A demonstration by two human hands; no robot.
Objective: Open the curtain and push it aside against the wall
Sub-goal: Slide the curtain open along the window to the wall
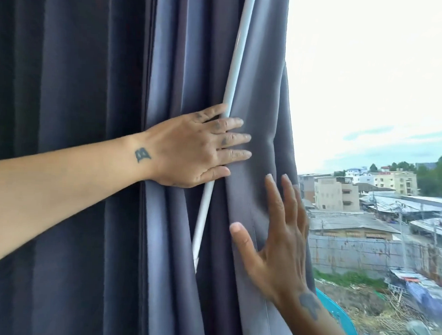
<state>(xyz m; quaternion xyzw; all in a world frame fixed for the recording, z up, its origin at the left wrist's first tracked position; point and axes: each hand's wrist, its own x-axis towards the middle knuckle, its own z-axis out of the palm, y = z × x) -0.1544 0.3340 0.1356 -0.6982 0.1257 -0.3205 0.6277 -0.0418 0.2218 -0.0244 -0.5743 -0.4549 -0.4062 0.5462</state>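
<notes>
A grey-blue curtain hangs in thick folds over the left and middle of the head view, its free edge near the right of centre. A white rod runs slantwise down through the folds. My left hand reaches in from the left and lies on the bunched fabric, fingers spread across the rod, thumb below it. My right hand comes up from the lower right, flat and open, its palm pressed against the outermost fold near the curtain's edge.
The uncovered window fills the right side, with bright sky, buildings and rooftops outside. A turquoise object shows at the bottom right beside my right wrist. The darker part of the curtain covers the far left.
</notes>
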